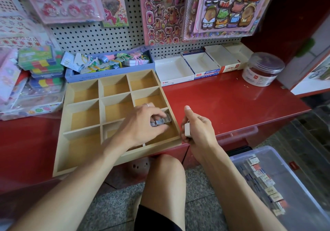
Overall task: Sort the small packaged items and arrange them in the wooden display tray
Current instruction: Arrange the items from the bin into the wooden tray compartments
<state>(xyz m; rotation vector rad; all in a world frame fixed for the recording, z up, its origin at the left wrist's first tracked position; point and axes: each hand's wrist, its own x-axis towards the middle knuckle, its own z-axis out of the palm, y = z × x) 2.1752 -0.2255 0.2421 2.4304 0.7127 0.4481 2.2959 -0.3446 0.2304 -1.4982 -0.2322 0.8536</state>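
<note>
A wooden display tray (pixel 82 104) with several compartments lies on the red shelf, its front edge hanging over the shelf's lip. My left hand (pixel 142 123) reaches into the tray's front right compartment and pinches a row of small grey-blue packaged items (pixel 160 121) lying there. My right hand (pixel 198 127) hovers just right of the tray's front right corner, gripping a small white packaged item (pixel 187 129) with the thumb raised. The other compartments that show hold nothing.
A clear plastic bin (pixel 282 182) with several small packets stands on the floor at lower right. Open white cardboard boxes (pixel 178 70), a lidded plastic jar (pixel 262 68) and a blue tray of trinkets (pixel 110 65) line the pegboard. Stacked stationery packs (pixel 41 70) crowd the left.
</note>
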